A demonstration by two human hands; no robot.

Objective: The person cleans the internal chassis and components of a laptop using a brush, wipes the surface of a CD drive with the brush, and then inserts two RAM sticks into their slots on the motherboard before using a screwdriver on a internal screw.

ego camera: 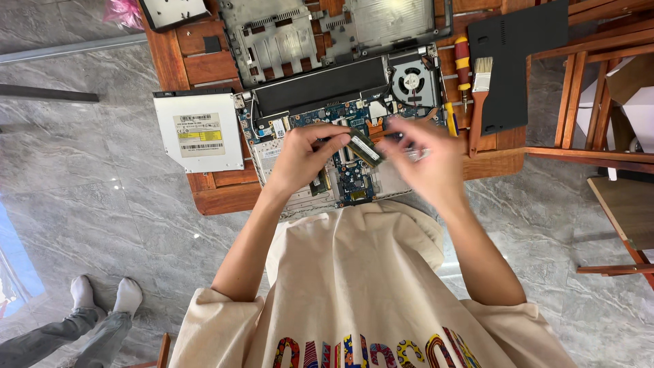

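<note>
— Where do we find the optical drive (199, 132)?
— At nine o'clock of the opened laptop (340, 116), on the wooden table (225, 194).
— And the brush (479, 88)?
— At three o'clock, beside the screwdriver (462, 68).

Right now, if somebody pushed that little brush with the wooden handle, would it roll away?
Probably not: the brush looks flat-handled and lies flat on the wooden table. It likely feels light, with floppy bristles and a stiff handle.
</note>
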